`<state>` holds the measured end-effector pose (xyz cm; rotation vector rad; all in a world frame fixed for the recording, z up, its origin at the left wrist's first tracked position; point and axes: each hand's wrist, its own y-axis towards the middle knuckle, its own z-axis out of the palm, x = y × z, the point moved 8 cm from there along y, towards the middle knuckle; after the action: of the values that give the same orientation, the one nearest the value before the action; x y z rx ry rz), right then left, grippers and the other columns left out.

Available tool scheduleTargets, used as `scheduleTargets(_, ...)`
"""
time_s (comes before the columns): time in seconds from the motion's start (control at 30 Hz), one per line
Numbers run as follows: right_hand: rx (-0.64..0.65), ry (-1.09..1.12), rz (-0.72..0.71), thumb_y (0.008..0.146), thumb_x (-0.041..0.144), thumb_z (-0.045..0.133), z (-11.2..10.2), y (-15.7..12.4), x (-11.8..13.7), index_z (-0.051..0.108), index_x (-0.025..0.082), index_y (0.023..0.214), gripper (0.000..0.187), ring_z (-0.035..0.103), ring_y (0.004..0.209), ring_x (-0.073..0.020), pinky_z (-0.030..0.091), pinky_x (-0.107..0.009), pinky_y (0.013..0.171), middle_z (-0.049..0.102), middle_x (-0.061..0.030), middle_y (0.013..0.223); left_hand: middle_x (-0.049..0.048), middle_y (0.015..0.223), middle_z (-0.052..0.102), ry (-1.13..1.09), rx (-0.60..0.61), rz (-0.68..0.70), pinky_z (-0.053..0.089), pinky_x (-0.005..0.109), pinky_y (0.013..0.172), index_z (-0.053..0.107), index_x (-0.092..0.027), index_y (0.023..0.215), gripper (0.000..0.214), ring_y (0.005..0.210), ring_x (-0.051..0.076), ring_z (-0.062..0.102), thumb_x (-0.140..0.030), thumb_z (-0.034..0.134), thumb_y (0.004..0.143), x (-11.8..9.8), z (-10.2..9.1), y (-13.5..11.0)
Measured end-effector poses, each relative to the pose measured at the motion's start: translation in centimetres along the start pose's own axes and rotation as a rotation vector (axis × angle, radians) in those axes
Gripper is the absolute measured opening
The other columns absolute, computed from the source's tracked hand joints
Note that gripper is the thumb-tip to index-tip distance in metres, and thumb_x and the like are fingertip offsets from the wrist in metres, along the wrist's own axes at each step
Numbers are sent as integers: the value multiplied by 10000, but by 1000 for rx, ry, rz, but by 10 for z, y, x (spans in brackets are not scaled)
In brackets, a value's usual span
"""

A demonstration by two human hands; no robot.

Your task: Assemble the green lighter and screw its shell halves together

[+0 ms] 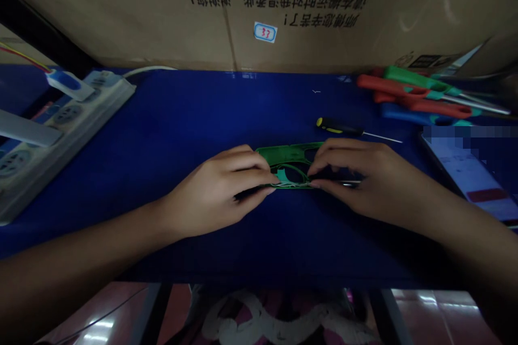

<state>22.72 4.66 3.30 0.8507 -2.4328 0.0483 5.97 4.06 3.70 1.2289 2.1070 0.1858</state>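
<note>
An opened green long-neck lighter casing (289,155) lies on the blue tabletop between my two hands, its hollow inside facing up. A teal trigger piece (283,176) and a thin whitish wire or strip show along its near edge. My left hand (220,188) pinches the casing's left end, thumb and fingertips close to the trigger. From the right, my right hand (356,170) grips the near edge of the same casing between thumb and fingers. A metal rod (351,184) sticks out under the right hand, partly hidden by it.
Behind the hands lies a black-and-yellow screwdriver (340,126). Several red, green and blue long-neck lighters (421,98) are piled at back right, above a phone (469,167). A power strip (68,118) with plugs runs along the left. A cardboard box (162,21) stands behind.
</note>
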Motion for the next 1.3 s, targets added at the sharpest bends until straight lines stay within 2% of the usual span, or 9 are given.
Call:
scheduleTargets(0.13, -31, 14, -114, 952, 188, 606, 4, 2, 15, 713, 201, 1010, 122, 658, 914, -169, 507, -297, 816, 671, -51, 1014, 49, 942, 725, 31, 2, 59, 556, 289, 817, 752, -149, 987, 102, 876, 152, 643, -114, 689, 915, -2, 3, -2)
scheduleTargets(0.37, -7, 91, -135, 968, 164, 577, 18, 5, 13, 697, 182, 975, 121, 646, 909, -170, 510, -300, 815, 672, -57, 969, 56, 969, 739, 36, -53, 84, 572, 295, 840, 733, -125, 1097, 204, 891, 151, 650, -93, 710, 897, -4, 3, -5)
scheduleTargets(0.53, -40, 115, -173, 965, 150, 581, 15, 5, 15, 695, 185, 1044, 143, 658, 923, -178, 514, -307, 825, 687, -65, 981, 56, 948, 743, 39, -45, 88, 575, 300, 817, 736, -130, 1088, 193, 888, 162, 644, -86, 696, 904, -4, 5, -4)
scheduleTargets(0.63, -47, 101, -203, 970, 160, 581, 16, 6, 16, 710, 183, 1015, 138, 648, 888, -175, 510, -313, 799, 683, -63, 950, 54, 923, 746, 44, -43, 98, 575, 301, 804, 741, -132, 1049, 148, 876, 165, 646, -97, 684, 917, -5, 5, -4)
scheduleTargets(0.9, -38, 90, -202, 947, 166, 620, 18, 7, 14, 672, 184, 1001, 77, 647, 891, -181, 513, -319, 797, 680, -56, 945, 88, 967, 753, 146, 38, 143, 583, 323, 808, 742, -121, 1113, 199, 927, 201, 660, -109, 652, 936, -7, 7, -6)
scheduleTargets(1.03, -66, 100, -184, 956, 130, 592, 17, 7, 13, 653, 178, 992, 85, 637, 892, -157, 507, -293, 802, 674, -44, 941, 60, 997, 766, 149, 33, 156, 583, 316, 822, 728, -124, 1151, 229, 933, 191, 657, -103, 658, 934, -7, 6, -7)
scheduleTargets(1.3, -134, 132, -112, 912, 118, 633, 15, 7, 7, 641, 187, 947, 77, 580, 722, -111, 483, -253, 652, 670, -13, 887, 38, 1074, 768, 174, 45, 176, 603, 296, 823, 716, -167, 1167, 241, 980, 189, 672, -111, 637, 945, -10, 4, -9)
